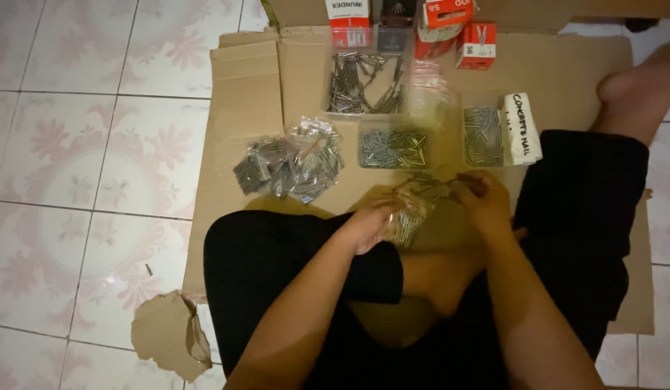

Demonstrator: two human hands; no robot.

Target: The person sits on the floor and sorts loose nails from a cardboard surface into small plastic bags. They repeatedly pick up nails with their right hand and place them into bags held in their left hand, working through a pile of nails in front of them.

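Left hand: the left hand is curled, fingers pinching the near edge of a small clear plastic bag; it sits just nearer the person than the bag, over the lap

Right hand: the right hand is half closed, fingertips pinching a few loose nails at the far mouth of the bag; dim light hides how many it grips

Bag and hands: the bag lies between the two hands, touching both; its long axis runs from the left hand up and away toward the right hand; the left hand is nearer its closed end, the right hand nearer its open end

Middle tray: a clear tray of nails lies just beyond the bag, away from the person; it is the closest container to both hands

Right tray: a second tray of nails lies beyond the bag and off to its right, close to the right hand, with a white hand-lettered card touching its right side

Large tray: a bigger clear tray of longer nails lies well beyond the bag, straight ahead

Filled bags: a heap of sealed bags of nails lies beyond the bag and to its left, apart from the left hand

Boxes: red and white boxes stand farthest from the bag, at the top edge

Ground: flattened cardboard lies under the bag and everything else, on pink-patterned floor tiles; a torn scrap lies near and left
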